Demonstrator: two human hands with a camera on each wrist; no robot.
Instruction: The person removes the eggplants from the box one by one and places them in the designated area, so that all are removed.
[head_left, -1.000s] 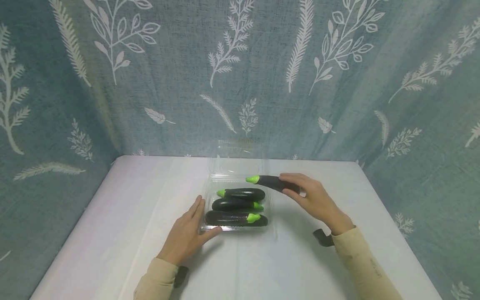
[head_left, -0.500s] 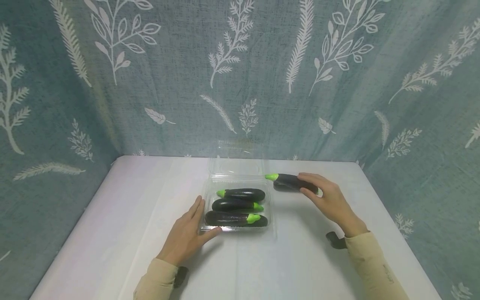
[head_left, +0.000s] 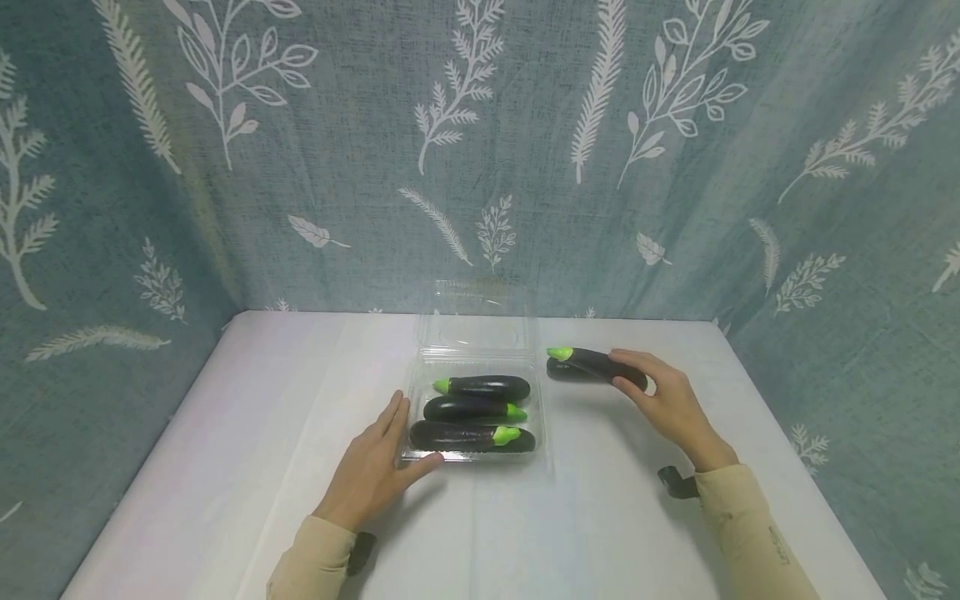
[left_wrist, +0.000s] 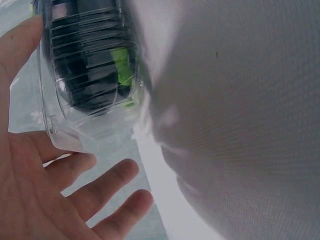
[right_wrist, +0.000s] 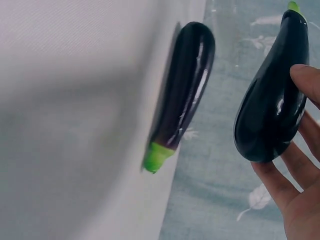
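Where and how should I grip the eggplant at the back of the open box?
Probably best from above, fingers and thumb across the thick dark body of the back eggplant, away from its green stem. It lies sideways in the box with nothing on top, and the lid is open behind it. The next eggplant sits close on its near side.

There are six eggplants (head_left: 491, 387), one container (head_left: 465, 457) and two hands (head_left: 375, 471).

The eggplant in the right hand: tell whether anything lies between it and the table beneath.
Yes: a second eggplant lies on the table under the held eggplant, partly covered by it in the head view; the right wrist view shows them apart.
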